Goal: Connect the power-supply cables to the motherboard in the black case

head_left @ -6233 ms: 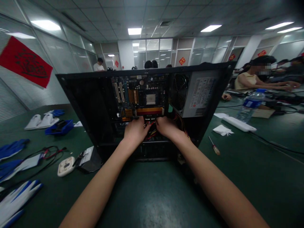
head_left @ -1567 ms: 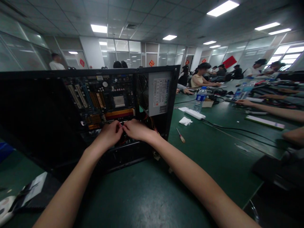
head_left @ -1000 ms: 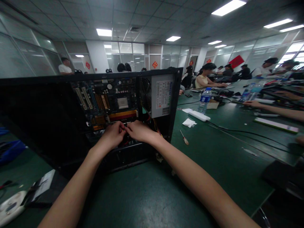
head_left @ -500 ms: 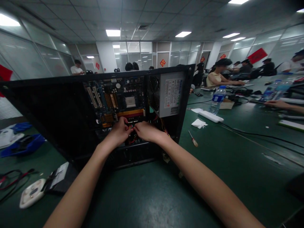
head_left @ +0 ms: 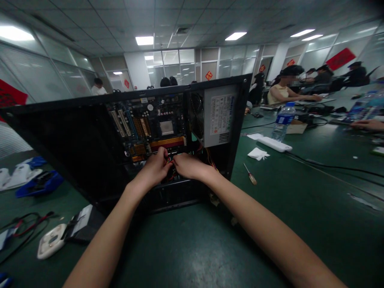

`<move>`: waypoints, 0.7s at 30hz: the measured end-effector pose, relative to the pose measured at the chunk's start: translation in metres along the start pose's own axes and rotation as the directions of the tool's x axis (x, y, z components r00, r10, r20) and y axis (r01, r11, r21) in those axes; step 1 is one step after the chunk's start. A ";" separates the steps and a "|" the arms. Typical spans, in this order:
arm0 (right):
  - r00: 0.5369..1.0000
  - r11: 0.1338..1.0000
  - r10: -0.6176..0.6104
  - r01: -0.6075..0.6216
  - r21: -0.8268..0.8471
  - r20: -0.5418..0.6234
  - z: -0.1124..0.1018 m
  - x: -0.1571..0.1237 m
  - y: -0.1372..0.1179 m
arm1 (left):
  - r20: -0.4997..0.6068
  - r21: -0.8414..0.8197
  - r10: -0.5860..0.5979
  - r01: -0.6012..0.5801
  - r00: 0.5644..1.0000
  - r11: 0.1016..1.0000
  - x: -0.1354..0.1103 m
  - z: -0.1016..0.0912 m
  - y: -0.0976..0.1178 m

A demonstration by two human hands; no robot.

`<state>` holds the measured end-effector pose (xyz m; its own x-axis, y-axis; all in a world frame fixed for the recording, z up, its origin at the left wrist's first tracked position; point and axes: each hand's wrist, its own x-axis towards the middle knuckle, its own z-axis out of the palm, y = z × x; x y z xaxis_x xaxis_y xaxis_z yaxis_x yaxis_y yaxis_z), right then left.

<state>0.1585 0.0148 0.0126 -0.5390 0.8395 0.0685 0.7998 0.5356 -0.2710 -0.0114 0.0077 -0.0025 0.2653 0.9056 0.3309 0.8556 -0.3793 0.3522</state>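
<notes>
An open black computer case (head_left: 72,160) stands on the green table, its inside facing me. Within it I see a motherboard (head_left: 156,112) and, at upper right, a silver power supply (head_left: 219,116) with a fan. Both hands reach into the lower middle of the case, below the memory slots. My left hand (head_left: 156,166) is closed on thin coloured wires (head_left: 169,159). Close beside it, my right hand (head_left: 187,165) pinches at the same bundle, fingertips partly hidden. More yellow and red cables (head_left: 211,158) hang under the power supply.
Right of the case lie a screwdriver (head_left: 250,174), a crumpled tissue (head_left: 258,154), a white power strip (head_left: 275,144) and a water bottle (head_left: 283,122). A blue tray (head_left: 40,184) and a white object (head_left: 51,241) lie left. Other people sit behind, and a person's hand (head_left: 367,125) shows at far right.
The whole view has shifted slightly, so most things sit a little further right. My left wrist has turned slightly; both hands stay together at the wires.
</notes>
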 end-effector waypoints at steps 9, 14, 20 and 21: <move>0.999 1.000 -0.021 0.022 0.002 -0.038 0.008 0.005 0.005 | -0.036 -0.063 -0.299 0.297 0.954 0.953 0.004 0.000 0.000; 0.998 1.000 -0.026 0.026 0.006 -0.052 0.009 0.005 0.006 | 0.056 0.011 -0.243 0.243 0.968 0.970 0.005 -0.001 -0.002; 0.999 0.999 -0.032 0.032 0.028 0.004 0.008 0.005 0.006 | 0.067 0.057 -0.147 0.143 0.987 0.988 0.004 -0.005 -0.003; 1.000 0.999 -0.027 0.027 0.030 0.015 0.007 0.004 0.006 | 0.072 0.067 -0.131 0.126 0.989 0.990 0.004 -0.005 -0.002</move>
<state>0.1589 0.0210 0.0048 -0.5644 0.8232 0.0617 0.7767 0.5549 -0.2981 -0.0148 0.0107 0.0026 0.1823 0.9587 0.2182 0.9102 -0.2485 0.3313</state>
